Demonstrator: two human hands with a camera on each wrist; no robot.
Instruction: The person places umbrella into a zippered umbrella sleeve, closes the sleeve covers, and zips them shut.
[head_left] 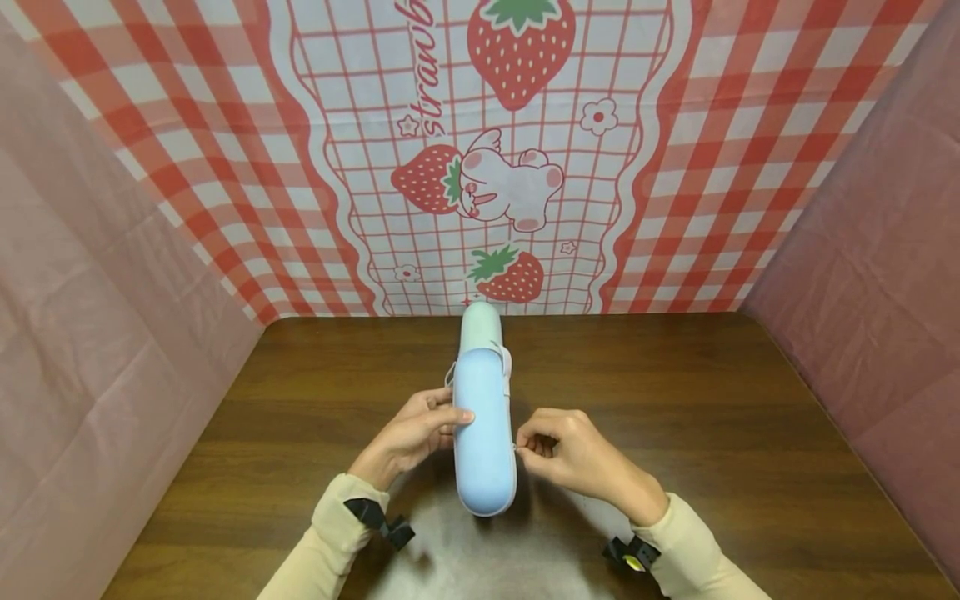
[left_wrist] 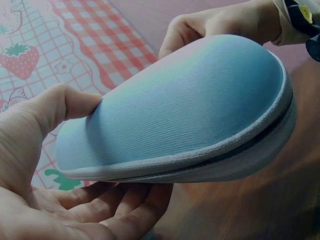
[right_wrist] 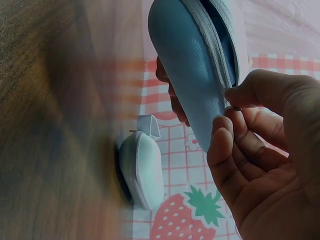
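A light blue zip case [head_left: 483, 433], long with rounded ends, is held up over the table in my left hand [head_left: 412, 433]. The thumb lies on its top face and the fingers [left_wrist: 115, 205] curl beneath. On the case's right side my right hand [head_left: 573, 454] pinches the zipper pull with thumb and fingertips, which mostly cover it. In the right wrist view the zipper seam [right_wrist: 207, 25] gapes along one stretch, showing a dark slit. Behind the blue case, a mint green case [head_left: 480, 327] with a pale strap loop [right_wrist: 148, 126] sits on the table, partly hidden.
The brown wooden table [head_left: 337, 358] ends at a red-and-white checked cloth [head_left: 690, 208] with strawberry prints at the back. Pink cloth walls [head_left: 112, 317] stand on both sides. A bright reflection lies on the wood near the front.
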